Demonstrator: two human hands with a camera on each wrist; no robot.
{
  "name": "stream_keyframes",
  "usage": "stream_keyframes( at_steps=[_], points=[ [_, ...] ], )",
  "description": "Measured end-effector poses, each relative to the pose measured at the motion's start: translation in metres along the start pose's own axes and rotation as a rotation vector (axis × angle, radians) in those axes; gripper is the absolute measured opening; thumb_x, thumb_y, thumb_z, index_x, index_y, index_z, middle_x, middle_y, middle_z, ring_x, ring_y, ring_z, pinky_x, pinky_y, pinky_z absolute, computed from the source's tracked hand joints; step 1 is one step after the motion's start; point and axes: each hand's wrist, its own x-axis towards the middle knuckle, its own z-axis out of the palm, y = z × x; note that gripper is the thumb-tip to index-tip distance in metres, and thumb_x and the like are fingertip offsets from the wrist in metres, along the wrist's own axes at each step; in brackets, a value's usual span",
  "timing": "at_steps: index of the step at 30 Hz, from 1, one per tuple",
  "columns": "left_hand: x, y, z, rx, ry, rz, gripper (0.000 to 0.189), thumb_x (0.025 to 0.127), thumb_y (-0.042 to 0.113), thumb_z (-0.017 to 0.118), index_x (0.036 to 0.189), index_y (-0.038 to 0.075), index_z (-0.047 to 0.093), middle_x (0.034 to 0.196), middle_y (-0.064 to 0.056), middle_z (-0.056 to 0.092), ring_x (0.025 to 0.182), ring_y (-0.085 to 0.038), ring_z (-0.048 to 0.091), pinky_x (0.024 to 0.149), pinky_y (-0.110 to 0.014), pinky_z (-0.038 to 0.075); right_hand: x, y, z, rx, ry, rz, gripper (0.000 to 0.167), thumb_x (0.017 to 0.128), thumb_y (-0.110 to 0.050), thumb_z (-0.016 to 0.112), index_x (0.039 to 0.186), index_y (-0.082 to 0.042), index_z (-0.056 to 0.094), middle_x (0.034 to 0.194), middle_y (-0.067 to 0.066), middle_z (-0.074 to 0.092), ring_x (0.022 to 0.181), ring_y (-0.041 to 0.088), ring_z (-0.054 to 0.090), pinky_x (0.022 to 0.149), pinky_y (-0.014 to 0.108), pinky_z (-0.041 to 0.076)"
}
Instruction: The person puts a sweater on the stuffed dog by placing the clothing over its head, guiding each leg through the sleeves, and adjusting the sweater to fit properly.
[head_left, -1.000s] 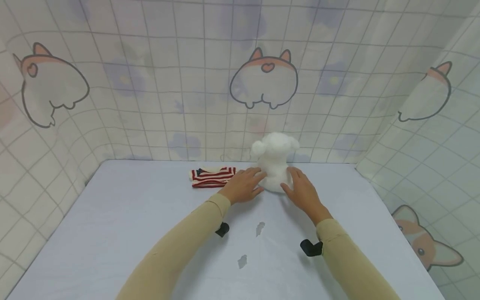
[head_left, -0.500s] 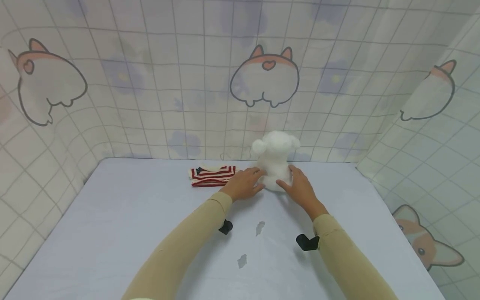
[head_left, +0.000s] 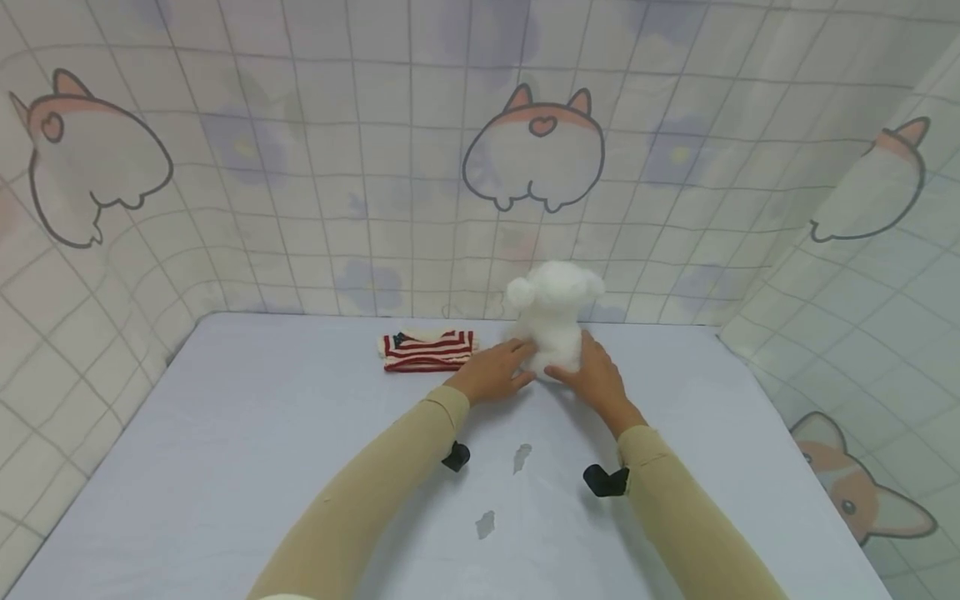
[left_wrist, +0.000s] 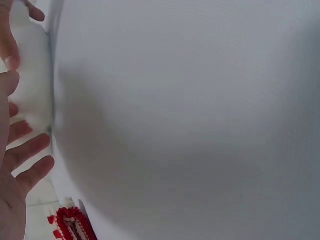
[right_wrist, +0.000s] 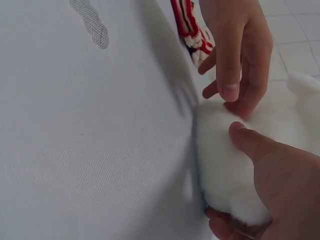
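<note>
A white fluffy plush toy (head_left: pixel 557 293) with rounded ears sits upright near the table's back edge. My right hand (head_left: pixel 597 377) grips its lower right side. In the right wrist view the thumb (right_wrist: pixel 245 137) presses into the white fur (right_wrist: pixel 220 160) and the other fingers go round the far side. On the toy's left, my left hand (head_left: pixel 491 372) touches the fur with relaxed, slightly bent fingers; in the left wrist view those fingers (left_wrist: pixel 31 150) are spread. Just left of that hand lies a folded red-and-white striped knit piece (head_left: pixel 427 353) with a dark blue patch.
A pale cloth covers the table (head_left: pixel 225 450), with two grey patches (head_left: pixel 485 524) near its middle. Behind and on both sides hangs a checked curtain (head_left: pixel 322 167) printed with corgis. A black camera mount (head_left: pixel 606 481) juts from the right wrist.
My right thumb has slid left across the front of the plush toy, and the right forearm has shifted slightly left. The left hand stays at the toy's left side.
</note>
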Motion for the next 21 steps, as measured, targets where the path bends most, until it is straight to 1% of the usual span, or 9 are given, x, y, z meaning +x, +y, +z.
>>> stream_keyframes(
  at_steps=[4,8,12,15,17,21],
  points=[
    [-0.0008,-0.001,0.0016,-0.062,-0.003,0.006,0.056,0.101,0.043,0.046,0.15,0.018,0.035,0.156,-0.004,0.035,0.14,-0.022,0.041,0.113,-0.038,0.037,0.0004,-0.0038,0.001,0.001,-0.005,0.035,0.096,0.082,-0.053,0.07,0.151,-0.005,0.023,0.141,0.025,0.043,0.123,0.042,0.049,0.096,0.059,0.043],
    [-0.0023,0.002,-0.0003,-0.093,-0.005,0.01,0.055,0.101,0.04,0.046,0.15,0.016,0.035,0.156,-0.007,0.033,0.14,-0.024,0.04,0.113,-0.038,0.037,0.0011,-0.0071,0.004,-0.001,0.014,0.083,0.092,0.083,-0.05,0.07,0.148,-0.001,0.027,0.139,0.025,0.044,0.118,0.042,0.053,0.092,0.057,0.046],
    [-0.0015,0.0031,-0.0001,-0.081,-0.007,0.01,0.053,0.101,0.039,0.046,0.149,0.017,0.036,0.157,-0.006,0.033,0.14,-0.024,0.04,0.113,-0.038,0.038,0.0026,-0.0077,0.0076,-0.02,0.049,0.102,0.082,0.084,-0.044,0.069,0.142,0.002,0.032,0.132,0.022,0.047,0.108,0.04,0.057,0.085,0.054,0.049],
    [-0.0017,0.0033,-0.0002,-0.064,0.002,0.013,0.053,0.101,0.039,0.047,0.149,0.02,0.037,0.156,-0.004,0.034,0.14,-0.022,0.041,0.112,-0.038,0.039,0.0038,-0.0066,0.0087,-0.026,0.071,0.088,0.074,0.086,-0.039,0.067,0.139,0.003,0.036,0.128,0.022,0.051,0.106,0.04,0.058,0.084,0.054,0.049],
    [-0.0016,0.0024,0.0005,-0.046,0.016,0.021,0.052,0.101,0.04,0.047,0.148,0.02,0.037,0.155,-0.003,0.036,0.139,-0.021,0.042,0.111,-0.038,0.04,0.0038,-0.0058,0.0087,-0.017,0.088,0.074,0.07,0.086,-0.036,0.067,0.136,0.004,0.04,0.125,0.023,0.054,0.106,0.04,0.058,0.085,0.054,0.049],
    [-0.0008,-0.0012,0.0027,0.01,0.065,0.032,0.051,0.1,0.041,0.049,0.146,0.022,0.041,0.148,-0.002,0.045,0.132,-0.02,0.049,0.106,-0.037,0.045,0.0028,-0.0035,0.0088,0.009,0.125,0.042,0.061,0.087,-0.032,0.066,0.13,0.006,0.046,0.119,0.024,0.059,0.104,0.04,0.059,0.086,0.054,0.048]
  ],
)
